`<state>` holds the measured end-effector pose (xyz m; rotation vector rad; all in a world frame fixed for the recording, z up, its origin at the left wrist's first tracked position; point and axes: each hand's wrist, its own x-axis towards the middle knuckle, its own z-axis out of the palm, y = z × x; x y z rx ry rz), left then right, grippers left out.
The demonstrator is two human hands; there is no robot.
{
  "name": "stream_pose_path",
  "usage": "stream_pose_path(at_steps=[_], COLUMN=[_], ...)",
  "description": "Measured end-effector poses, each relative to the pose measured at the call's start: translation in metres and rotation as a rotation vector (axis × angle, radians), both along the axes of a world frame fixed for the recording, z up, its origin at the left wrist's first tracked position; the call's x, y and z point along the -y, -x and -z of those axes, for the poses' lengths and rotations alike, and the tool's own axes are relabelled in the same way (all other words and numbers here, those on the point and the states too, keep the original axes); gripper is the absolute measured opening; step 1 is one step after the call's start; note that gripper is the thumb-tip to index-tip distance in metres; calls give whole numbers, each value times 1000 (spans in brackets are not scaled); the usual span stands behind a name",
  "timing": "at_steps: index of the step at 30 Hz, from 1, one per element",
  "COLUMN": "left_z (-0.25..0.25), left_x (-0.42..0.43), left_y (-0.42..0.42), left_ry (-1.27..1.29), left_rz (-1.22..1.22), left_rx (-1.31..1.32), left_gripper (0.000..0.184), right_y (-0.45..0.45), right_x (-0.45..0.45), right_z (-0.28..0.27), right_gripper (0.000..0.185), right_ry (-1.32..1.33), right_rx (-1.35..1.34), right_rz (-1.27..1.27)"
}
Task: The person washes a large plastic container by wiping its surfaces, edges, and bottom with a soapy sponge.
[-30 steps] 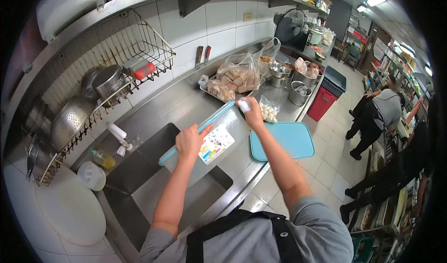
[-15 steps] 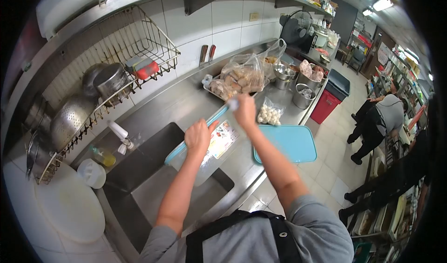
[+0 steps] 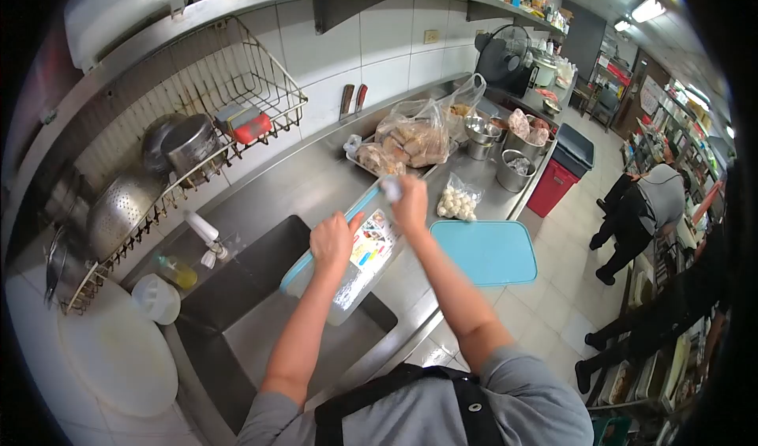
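Observation:
My left hand [image 3: 332, 241] grips the rim of a clear plastic container [image 3: 347, 296] with a blue edge and a printed label, tilted over the sink [image 3: 268, 327]. In my right hand [image 3: 410, 203] is a small white wad, held at the container's far upper corner; the wad is slightly blurred. A flat blue lid [image 3: 485, 252] lies on the counter to the right. Beyond it sits a bag of small white balls [image 3: 458, 200]. A tray of bagged brown food [image 3: 412, 140] stands behind my right hand.
Steel pots [image 3: 515, 170] stand farther along the counter, with a red bin [image 3: 551, 187] beside it. A wire rack [image 3: 260, 75] with pots hangs at the left, above a faucet [image 3: 203, 229]. People stand at the shelves on the right.
The container has tilted more upright and shifted slightly right. My right hand with the white wad has moved along its rim, a little down and left from one second ago.

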<state>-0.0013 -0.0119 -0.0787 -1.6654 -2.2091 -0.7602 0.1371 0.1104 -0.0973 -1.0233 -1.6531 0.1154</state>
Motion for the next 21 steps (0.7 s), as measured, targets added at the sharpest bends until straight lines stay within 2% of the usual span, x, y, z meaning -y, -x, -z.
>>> stream_pose_path(at_steps=[2,5,7,9,10,13,14,15,17,20,21], left_z=[0,5,2,-1,-2,-2,-3,-2,0,0,-2], left_x=[0,-3,-2,3,6,8,4,1,0,6,9], left_y=[1,5,5,6,5,0,0,2,0,1,2], left_ry=[8,-32,-27,23,27,18,19,24,35,44,44], left_rz=[-7,-5,-1,-2,7,-15,-9,-5,7,18,21], left_rx=[-19,-45,-47,-38,-29,-39,-42,-44,-42,-39,-34], left_gripper=[57,57,57,56,56,56,56,56,56,57,57], right_y=[-8,6,14,11,7,0,7,16,14,-8,-19], right_x=[-17,28,36,10,-8,-11,0,23,21,-38,-77], right_z=[-8,-6,1,0,-7,-12,-4,-2,2,-6,11], right_gripper=[14,16,20,20,20,12,14,18,21,31,39], right_ry=[132,-144,-140,-123,-13,104,-56,-86,-76,391,668], right_rx=[-19,87,60,19,-38,0,1,95,107,-59,-197], right_rz=[24,-82,-67,23,32,62,15,-32,35,91,-88])
